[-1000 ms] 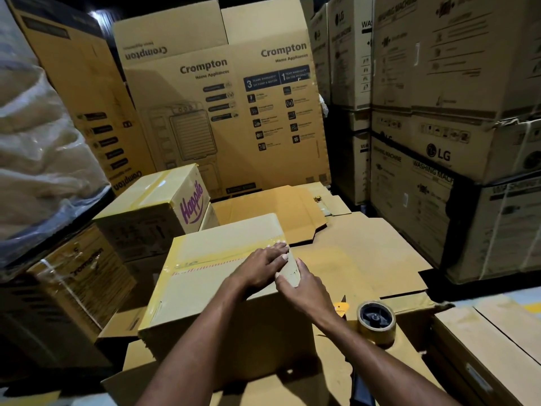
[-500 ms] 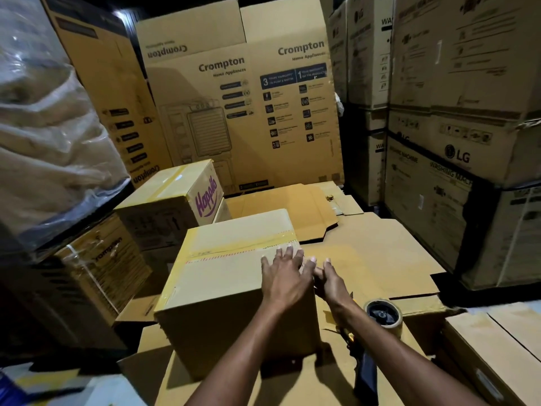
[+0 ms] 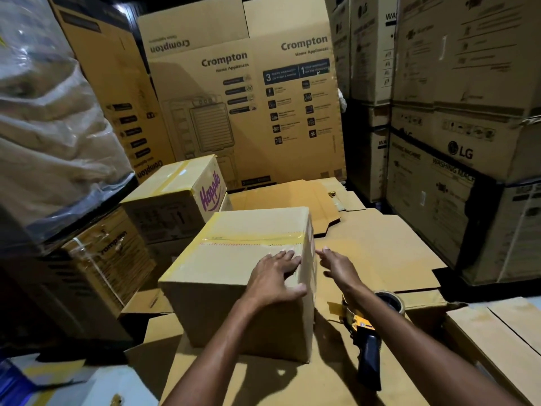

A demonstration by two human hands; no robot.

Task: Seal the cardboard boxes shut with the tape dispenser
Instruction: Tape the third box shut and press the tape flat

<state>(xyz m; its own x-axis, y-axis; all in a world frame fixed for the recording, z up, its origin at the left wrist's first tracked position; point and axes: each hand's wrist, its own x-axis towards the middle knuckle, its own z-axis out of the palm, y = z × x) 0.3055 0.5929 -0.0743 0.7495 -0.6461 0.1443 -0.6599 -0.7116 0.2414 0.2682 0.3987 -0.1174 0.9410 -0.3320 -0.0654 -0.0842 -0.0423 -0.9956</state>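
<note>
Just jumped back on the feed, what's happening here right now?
A person is working on a cardboard box that has a tape strip across its top. The left hand presses flat on the top at the right edge. The right hand is open beside the box's right side. The tape dispenser lies unheld on the flattened cardboard under the right forearm.

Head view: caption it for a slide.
Left hand on taped brown cardboard box, right hand beside it, yellow-and-black tape dispenser lying nearby.
</note>
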